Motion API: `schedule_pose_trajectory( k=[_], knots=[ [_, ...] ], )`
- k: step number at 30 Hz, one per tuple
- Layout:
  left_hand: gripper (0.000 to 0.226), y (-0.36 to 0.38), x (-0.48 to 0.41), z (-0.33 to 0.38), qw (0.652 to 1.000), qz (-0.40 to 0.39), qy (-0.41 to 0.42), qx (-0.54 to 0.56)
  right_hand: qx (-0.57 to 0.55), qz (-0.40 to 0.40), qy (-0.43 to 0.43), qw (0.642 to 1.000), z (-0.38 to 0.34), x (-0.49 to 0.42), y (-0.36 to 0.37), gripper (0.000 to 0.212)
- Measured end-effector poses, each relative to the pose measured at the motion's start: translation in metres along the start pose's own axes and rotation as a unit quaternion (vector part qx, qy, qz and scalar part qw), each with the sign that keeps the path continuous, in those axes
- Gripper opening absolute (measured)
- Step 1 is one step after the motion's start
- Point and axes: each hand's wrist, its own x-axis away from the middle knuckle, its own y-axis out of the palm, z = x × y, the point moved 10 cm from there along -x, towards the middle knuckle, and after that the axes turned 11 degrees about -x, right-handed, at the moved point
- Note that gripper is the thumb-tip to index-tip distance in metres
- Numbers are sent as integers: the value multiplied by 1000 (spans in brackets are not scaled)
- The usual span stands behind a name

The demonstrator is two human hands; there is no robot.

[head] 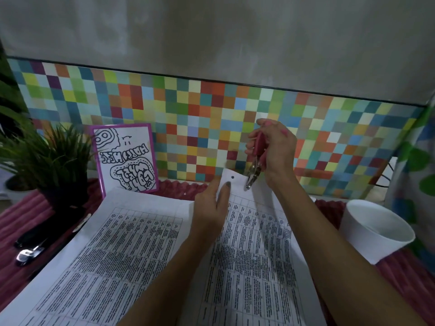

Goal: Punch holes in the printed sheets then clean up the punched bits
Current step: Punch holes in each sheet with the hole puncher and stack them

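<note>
Fingers (250,138) of the right hand (275,149) are wrapped round the pink handles of a hole punch (255,161), with its metal tip right at the raised top edge of a printed sheet (254,243). That edge is pinched by the left hand (209,205), and one dark hole (232,177) can be seen in it. A second sheet (113,243) is laid alongside on red ribbed cloth (395,278). Table text is too blurred to be read, and the lower corners are cut off.
</note>
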Motion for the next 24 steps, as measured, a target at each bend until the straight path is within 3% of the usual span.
schedule_pose_trajectory(
  k=[8,24],
  knots=[
    [25,-3,1,-1,999,1,-10,46,9,91,-31,995,-25,-6,-46,11],
    [27,-4,1,8,999,0,16,45,19,100,-84,991,-30,-5,-56,14]
  ],
)
